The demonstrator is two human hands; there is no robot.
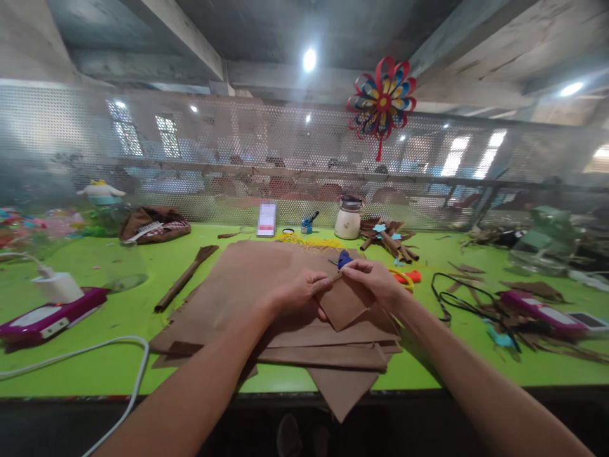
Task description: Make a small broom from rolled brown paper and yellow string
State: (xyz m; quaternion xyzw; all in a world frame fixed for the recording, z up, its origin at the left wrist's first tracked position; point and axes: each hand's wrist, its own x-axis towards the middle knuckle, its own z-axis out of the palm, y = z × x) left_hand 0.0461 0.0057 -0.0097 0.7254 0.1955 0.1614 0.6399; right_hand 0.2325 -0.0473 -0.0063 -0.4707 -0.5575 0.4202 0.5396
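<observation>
Head view, left hand [301, 289] and right hand [375, 280] pinching paper square [343, 306], sheet [341, 395] overhanging table edge [412, 384]

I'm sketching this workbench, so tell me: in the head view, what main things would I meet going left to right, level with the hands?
Left purple power strip, brown paper roll, left hand, held brown paper piece, right hand, right purple power strip.
</observation>
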